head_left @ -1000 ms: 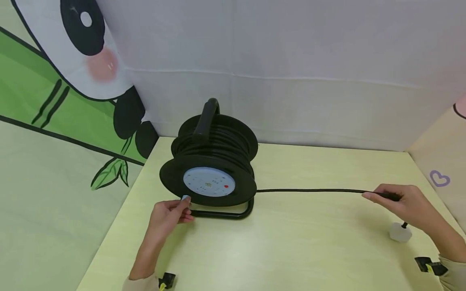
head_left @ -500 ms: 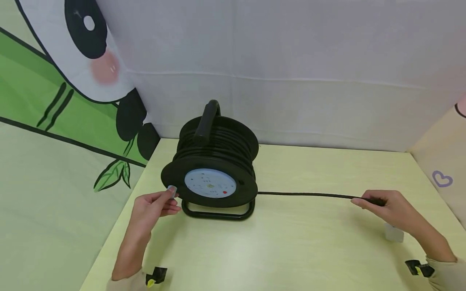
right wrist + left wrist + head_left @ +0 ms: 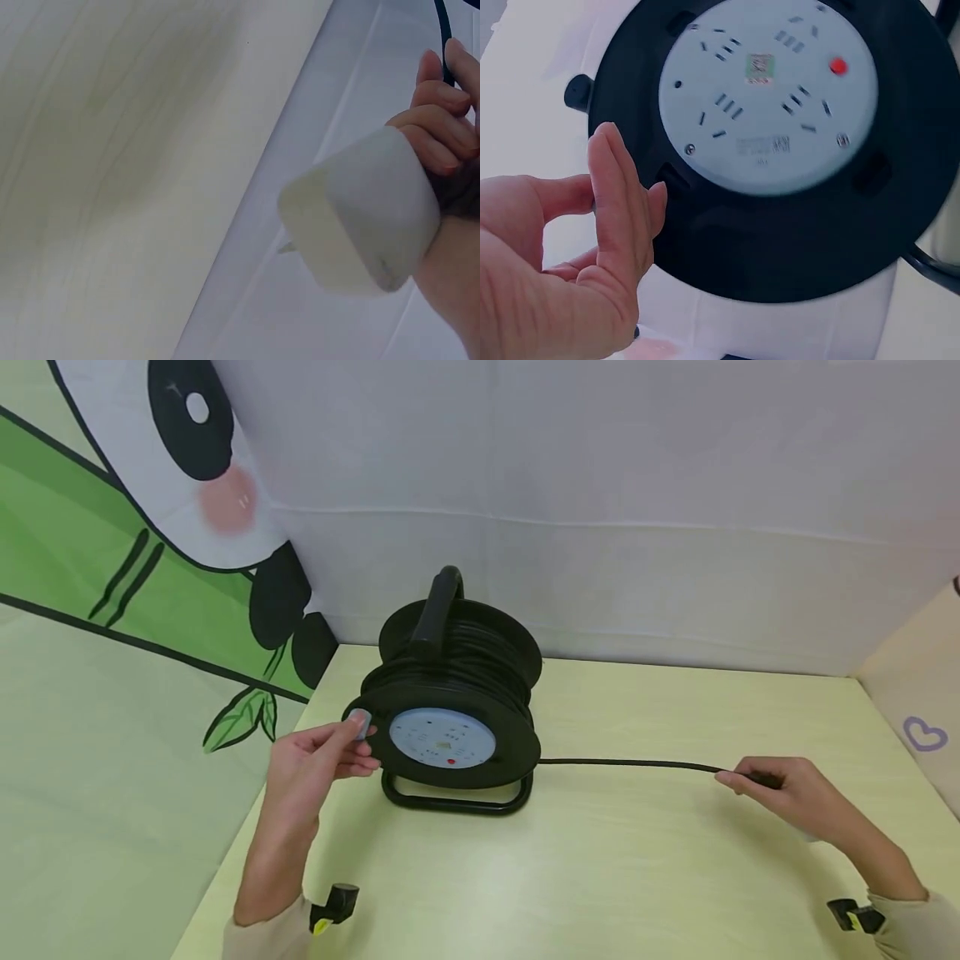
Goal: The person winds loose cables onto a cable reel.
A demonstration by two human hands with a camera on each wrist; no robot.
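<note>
I see the pale green surface [image 3: 615, 860] carrying a black cable reel [image 3: 450, 693] upright on its stand near the back left. My left hand [image 3: 315, 764] pinches the small knob [image 3: 360, 723] on the reel's front rim. My right hand [image 3: 780, 789] grips the black cable [image 3: 630, 763] stretched taut rightward; the white plug [image 3: 360, 217] seems tucked under that wrist

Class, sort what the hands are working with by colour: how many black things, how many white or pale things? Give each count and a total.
Black: 2 - the cable reel and the cable that the right hand grips.
White or pale: 2 - the plug under the right hand, and the winding knob that the left hand pinches.
Total: 4
</note>
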